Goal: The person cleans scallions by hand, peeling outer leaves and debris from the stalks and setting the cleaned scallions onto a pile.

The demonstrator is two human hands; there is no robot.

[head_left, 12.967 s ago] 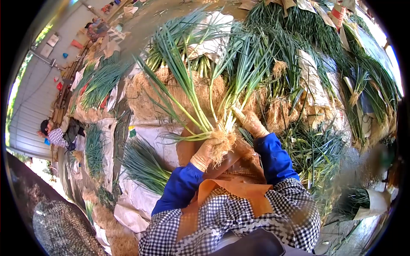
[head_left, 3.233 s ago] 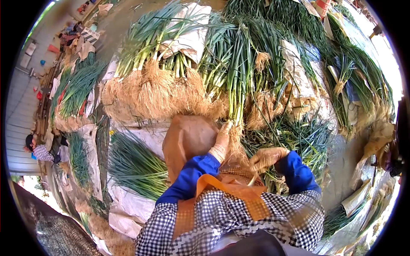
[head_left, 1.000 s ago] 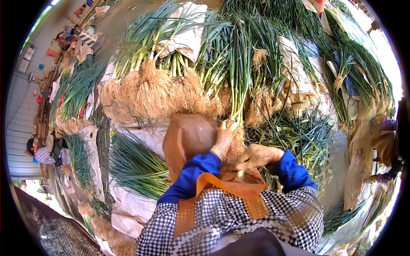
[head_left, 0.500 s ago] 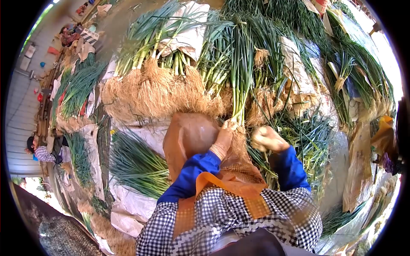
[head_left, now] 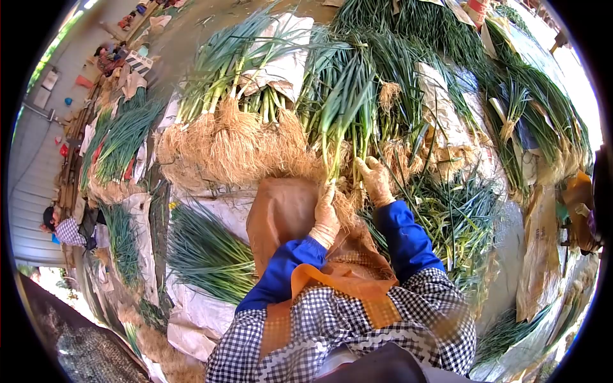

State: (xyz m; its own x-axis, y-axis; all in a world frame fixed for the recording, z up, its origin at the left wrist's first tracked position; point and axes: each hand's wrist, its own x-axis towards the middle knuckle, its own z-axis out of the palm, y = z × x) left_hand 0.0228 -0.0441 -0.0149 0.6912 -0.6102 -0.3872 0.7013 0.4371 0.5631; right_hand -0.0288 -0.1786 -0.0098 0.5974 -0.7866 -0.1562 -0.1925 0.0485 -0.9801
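Note:
A bunch of green onions [head_left: 335,143], with white stems and tan stringy roots, stands up from my lap. My left hand [head_left: 326,219] is closed around the bunch's lower stems, just above the roots. Close by on the right, my right hand [head_left: 377,182] has its fingers curled at the base of other green onion stems [head_left: 362,140]; its fingertips are partly hidden. Both hands wear pale, soiled coverings. A brown apron [head_left: 284,207] covers my knees, with loose roots lying on it between my hands.
A row of rooted green onions [head_left: 233,140] lies ahead on the left. Loose green leaves [head_left: 456,217] are heaped at my right. Another green onion pile [head_left: 207,246] rests on white sacking [head_left: 198,313] at my left. A person [head_left: 67,230] sits at far left.
My right hand has moved forward and left, from a raised fist to the stems. My left hand has shifted slightly left and down, and the bunch it holds now stands apart from the others.

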